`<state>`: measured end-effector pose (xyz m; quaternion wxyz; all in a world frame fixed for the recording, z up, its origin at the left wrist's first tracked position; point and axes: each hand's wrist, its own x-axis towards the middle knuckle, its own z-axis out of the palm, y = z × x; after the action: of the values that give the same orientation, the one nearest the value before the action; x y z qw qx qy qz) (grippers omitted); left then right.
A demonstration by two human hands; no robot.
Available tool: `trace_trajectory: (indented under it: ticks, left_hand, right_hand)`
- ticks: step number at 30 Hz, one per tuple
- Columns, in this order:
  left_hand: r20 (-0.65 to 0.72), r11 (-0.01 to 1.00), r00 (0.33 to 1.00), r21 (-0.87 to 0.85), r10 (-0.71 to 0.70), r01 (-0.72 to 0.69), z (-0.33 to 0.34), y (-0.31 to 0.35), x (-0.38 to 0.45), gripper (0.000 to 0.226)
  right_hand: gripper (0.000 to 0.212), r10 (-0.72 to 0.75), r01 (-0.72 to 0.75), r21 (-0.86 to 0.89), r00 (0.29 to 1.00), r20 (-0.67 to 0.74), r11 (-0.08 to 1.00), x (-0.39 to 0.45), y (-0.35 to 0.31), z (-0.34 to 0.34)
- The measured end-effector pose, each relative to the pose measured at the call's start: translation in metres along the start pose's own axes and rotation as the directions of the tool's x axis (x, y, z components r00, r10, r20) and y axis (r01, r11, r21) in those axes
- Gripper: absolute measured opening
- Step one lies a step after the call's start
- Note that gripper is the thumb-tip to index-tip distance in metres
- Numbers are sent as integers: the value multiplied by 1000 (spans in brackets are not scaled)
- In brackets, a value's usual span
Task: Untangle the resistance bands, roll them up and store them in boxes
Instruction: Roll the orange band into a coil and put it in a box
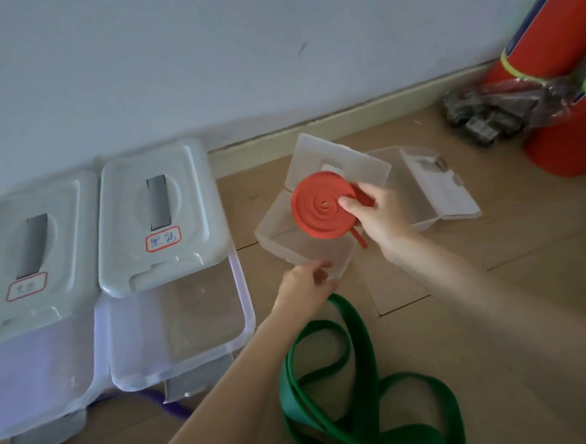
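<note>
My right hand (375, 213) grips a red resistance band (320, 210) rolled into a flat spiral, its loose tail hanging below. It hovers over a small clear box (285, 236) whose lid (343, 164) stands open behind. My left hand (306, 286) pinches the near rim of that box. A green band (359, 382) lies unrolled in loops on the wooden floor near me, running under my left hand. A purple band (174, 409) shows at the lower left, partly hidden under the big boxes.
Two large clear boxes (174, 325) with grey lids and labels sit at the left by the wall. A second small clear box (433, 185) lies open to the right. An orange roll (558, 102) and a plastic-wrapped bundle (484, 114) stand at the far right.
</note>
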<state>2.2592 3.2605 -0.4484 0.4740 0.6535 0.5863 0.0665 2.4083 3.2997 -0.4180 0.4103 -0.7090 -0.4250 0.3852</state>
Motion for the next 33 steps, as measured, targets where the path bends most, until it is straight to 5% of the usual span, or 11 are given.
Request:
trace_trajectory:
  ticks: [2, 6, 9, 16, 20, 27, 33]
  left_hand:
    - [33, 995, 995, -21, 97, -96, -3, -1, -9, 35]
    - [-254, 961, 954, 264, 157, -88, -34, -5, 3, 36]
    - [-61, 809, 997, 588, 45, -1, -38, 1, 13, 37]
    - [-135, 908, 990, 419, 30, 30, -15, -7, 3, 20]
    - [-157, 911, 988, 408, 6, 60, -14, -7, -1, 19]
    - [-216, 968, 976, 242, -9, 63, -6, -18, -6, 18]
    - [-191, 936, 979, 351, 69, 2, -8, -16, -9, 16]
  right_hand:
    - [39, -95, 103, -212, 994, 45, 972, 1, 4, 2]
    - [44, -219, 291, -396, 951, 217, 871, -3, 14, 2]
    - [45, -230, 329, -414, 935, 271, 849, -9, 18, 9]
    - [27, -35, 203, -556, 954, 297, 806, -8, 22, 36]
    - [36, 142, 0, -470, 954, 266, 882, 1, 15, 46]
    - [33, 202, -170, -232, 972, 119, 958, -17, 23, 82]
    - [38, 380, -379, -54, 925, 7, 924, -19, 41, 71]
